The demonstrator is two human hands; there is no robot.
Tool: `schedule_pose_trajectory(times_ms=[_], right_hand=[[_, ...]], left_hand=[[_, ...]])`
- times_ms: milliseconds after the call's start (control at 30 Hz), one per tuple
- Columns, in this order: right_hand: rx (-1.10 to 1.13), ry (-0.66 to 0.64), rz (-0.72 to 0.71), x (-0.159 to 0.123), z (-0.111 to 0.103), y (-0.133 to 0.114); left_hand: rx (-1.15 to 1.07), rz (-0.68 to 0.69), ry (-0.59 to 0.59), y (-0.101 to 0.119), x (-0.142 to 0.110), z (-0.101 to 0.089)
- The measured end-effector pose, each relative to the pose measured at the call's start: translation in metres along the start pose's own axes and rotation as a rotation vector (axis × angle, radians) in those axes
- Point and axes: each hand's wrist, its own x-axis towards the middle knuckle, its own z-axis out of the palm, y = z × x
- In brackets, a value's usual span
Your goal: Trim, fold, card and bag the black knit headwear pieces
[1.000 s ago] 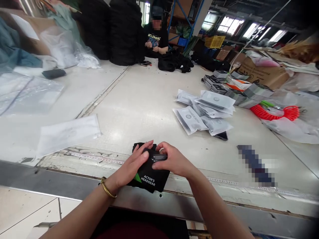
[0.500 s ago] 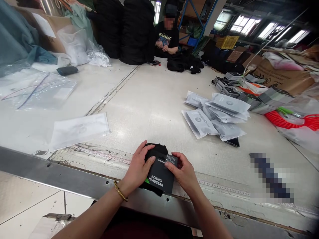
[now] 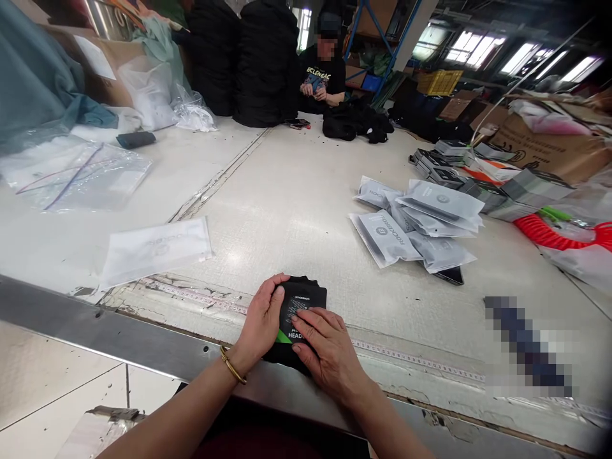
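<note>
A black packaging card lies over a folded black fabric headgear at the table's front edge. Part of the print "HEADGEAR" and a green corner show on the card. My left hand grips the left side of both, thumb on top along the card's edge, fingertips near the fabric's top. My right hand lies across the card's right part, fingers stretched and together on its face, thumb lower down. It covers much of the lettering.
Several filled white pouches lie to the right over a dark phone-like object. A flat white pouch rests at left. Small boxes and a red coiled hose sit far right. A co-worker sits beyond the table beside black fabric stacks.
My right hand has moved from the card's upper right edge to lie over its face. A flap with printed lines now lies across the card. My left hand stays at the left side.
</note>
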Motion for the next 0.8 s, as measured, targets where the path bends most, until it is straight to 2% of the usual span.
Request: schedule_pose_trajectory(times_ms=[100,167,233,300,367,400,467,567,700,800], right_hand=[[0.112,0.022,0.037,-0.014,0.005,0.003],[0.24,0.145,0.137,-0.019,0.004,0.006],[0.391,0.301,0.405,-0.02,0.0,0.012],[0.581,0.375,0.745,-0.016,-0.005,0.019],[0.788,0.31,0.986,-0.007,-0.009,0.022],[0.868,0.248,1.038,-0.003,-0.01,0.021],[0.919,0.153,1.032,0.004,-0.009,0.017],[0.811,0.107,0.943,0.011,-0.002,0.009],[0.769,0.072,0.941,0.013,0.001,0.007],[0.76,0.079,0.929,0.013,-0.001,0.007]], left_hand=[[0.049,0.065,-0.065,-0.002,-0.001,-0.002],[0.12,0.088,-0.067,-0.005,-0.003,-0.003],[0.184,0.073,-0.024,-0.007,-0.004,-0.002],[0.235,0.049,0.003,-0.008,-0.004,-0.001],[0.267,0.026,-0.011,-0.008,-0.003,0.001],[0.273,0.02,-0.023,-0.006,-0.003,0.001],[0.269,0.024,-0.029,-0.003,-0.005,0.002],[0.237,0.022,-0.017,0.001,-0.009,-0.002],[0.213,-0.181,-0.054,0.008,-0.016,-0.019],[0.256,-0.29,-0.191,0.016,-0.016,-0.03]])
